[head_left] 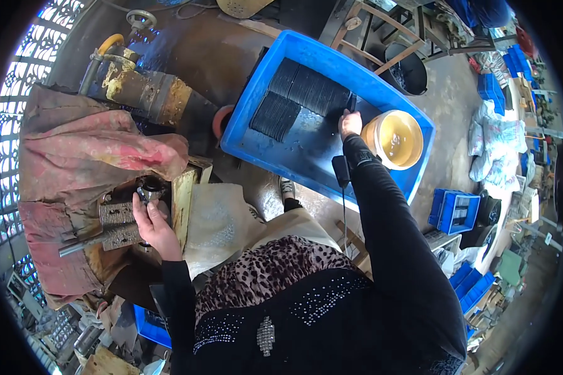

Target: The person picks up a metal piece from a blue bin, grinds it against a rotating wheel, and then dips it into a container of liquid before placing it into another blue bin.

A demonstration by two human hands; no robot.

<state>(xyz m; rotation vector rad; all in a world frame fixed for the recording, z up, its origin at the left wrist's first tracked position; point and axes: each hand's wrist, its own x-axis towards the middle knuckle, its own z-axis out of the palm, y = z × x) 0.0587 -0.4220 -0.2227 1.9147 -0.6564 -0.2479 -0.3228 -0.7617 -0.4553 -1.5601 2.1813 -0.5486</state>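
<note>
My right hand reaches into a large blue plastic tub, its fingers closed at the end of a row of thin black plates. A thin black plate sits at those fingertips, partly hidden by them. A second, shorter block of black plates stands packed on edge beside the row. On the left, my left hand has its fingers bent against a small dark metal piece at a machine's round dark fitting. What lies between those fingers is too small to make out.
A pale yellow bucket stands in the tub's right end. Stained red cloth drapes the machine, and a metal rod juts from its ribbed blocks. A wooden frame rises behind the tub. Smaller blue crates stand at right.
</note>
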